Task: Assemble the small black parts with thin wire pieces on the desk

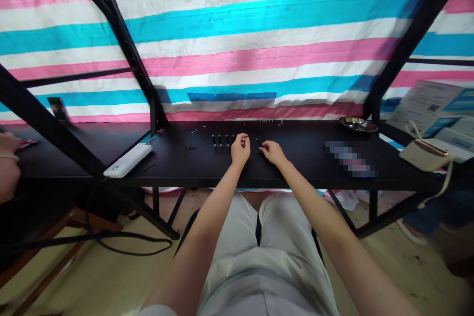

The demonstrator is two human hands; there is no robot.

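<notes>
My left hand (240, 150) rests curled above the black tabletop (177, 158), just right of a row of small black upright cylinders (220, 140). Its fingertips are pinched together, and I cannot tell whether something small lies in them. My right hand (273, 153) reaches in from the right, its fingertips on a small black cylinder (258, 142) that tilts on the table. The two hands are close together, with that piece between them.
A white power bank (128, 160) lies on the table at left, and a metal dish (358, 124) stands at back right. A pixelated patch (350, 158) covers part of the table. Another person's hand (9, 158) shows at far left. A black metal frame (111, 15) stands before a striped tarp.
</notes>
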